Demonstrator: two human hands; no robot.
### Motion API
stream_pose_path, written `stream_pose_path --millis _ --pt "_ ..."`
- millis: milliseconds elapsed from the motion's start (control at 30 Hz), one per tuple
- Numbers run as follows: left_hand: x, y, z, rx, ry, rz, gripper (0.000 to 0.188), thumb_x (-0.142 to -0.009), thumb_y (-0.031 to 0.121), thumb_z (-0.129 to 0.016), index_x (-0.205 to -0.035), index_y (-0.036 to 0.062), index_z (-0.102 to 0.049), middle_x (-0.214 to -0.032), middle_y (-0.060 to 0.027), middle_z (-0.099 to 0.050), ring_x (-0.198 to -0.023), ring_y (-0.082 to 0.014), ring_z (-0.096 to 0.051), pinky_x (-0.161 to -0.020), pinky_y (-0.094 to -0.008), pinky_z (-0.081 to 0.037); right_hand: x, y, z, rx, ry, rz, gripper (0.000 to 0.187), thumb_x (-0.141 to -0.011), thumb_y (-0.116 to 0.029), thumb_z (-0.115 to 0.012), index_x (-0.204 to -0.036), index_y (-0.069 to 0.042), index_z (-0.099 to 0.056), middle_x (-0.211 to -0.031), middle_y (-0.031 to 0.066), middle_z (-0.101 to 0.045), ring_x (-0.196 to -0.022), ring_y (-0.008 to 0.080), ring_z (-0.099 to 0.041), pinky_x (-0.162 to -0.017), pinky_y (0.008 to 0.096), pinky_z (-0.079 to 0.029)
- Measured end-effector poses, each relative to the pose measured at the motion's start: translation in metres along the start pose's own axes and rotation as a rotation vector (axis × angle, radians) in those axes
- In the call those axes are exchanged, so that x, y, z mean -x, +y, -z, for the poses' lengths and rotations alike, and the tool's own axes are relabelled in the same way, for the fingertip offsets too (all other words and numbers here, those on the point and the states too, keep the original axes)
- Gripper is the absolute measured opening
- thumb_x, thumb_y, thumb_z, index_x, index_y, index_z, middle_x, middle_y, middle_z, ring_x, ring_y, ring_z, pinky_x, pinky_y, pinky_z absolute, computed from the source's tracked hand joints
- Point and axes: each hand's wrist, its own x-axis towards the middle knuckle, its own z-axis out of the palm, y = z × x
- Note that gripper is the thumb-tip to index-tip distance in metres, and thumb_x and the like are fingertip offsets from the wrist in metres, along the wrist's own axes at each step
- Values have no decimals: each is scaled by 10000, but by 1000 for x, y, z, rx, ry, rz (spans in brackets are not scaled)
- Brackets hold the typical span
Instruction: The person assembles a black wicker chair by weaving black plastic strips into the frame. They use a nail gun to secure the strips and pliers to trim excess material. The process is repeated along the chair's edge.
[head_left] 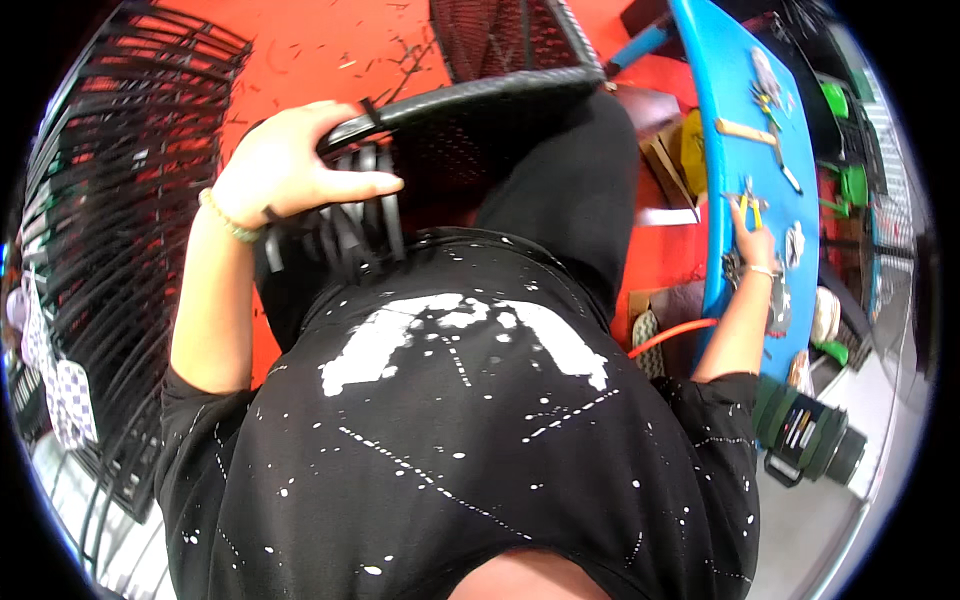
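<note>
Left hand grips the black frame; right hand, at the blue table, closes on pliers — with the body twisted right, the frame may slip.

Left hand on chair frame, strap bundle beneath. Right hand far right on table, touching pliers. Stacked frames at left.

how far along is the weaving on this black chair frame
Done: black strips hang bunched from the chair frame, and cut scraps litter the red floor. In hand: the left hand grips the frame and strips, while the right hand reaches to the pliers on the blue table. Left: the hanging strip ends look loose, unfinished.
</note>
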Motion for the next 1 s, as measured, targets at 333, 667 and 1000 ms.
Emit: stream_pose_path --millis 333,667,1000 --pt "-1 -17 -5 -150 23 -64 545 -695 498 -817 -971 48 -681 -837 -93 -626 -764 -270 -622 -709 -343 -496 -9 13 7 -802 457 200 650 -978 -540 -490 -1178 67 -615 -1067 203 -659 -987 311 -670 -862 440 -520" --pt "1 -26 -9 -145 122 -140 611 -681 583 -784 -971 52 -694 -849 -99 -646 -796 -281 -646 -726 -357 -509 176 -241 134 -777 257 1331 552 -657 -248 -889 -1098 -18 -649 -927 47 -595 -732 122 -560 -671 260 -476" --pt "-1 -31 -13 -123 157 -178 572 -690 552 -792 -979 68 -689 -868 -100 -636 -811 -286 -639 -729 -355 -507 200 -310 151 -499 413 1680 602 -637 -403 -865 -1095 -81 -642 -966 56 -610 -819 260 -633 -716 337 -517"
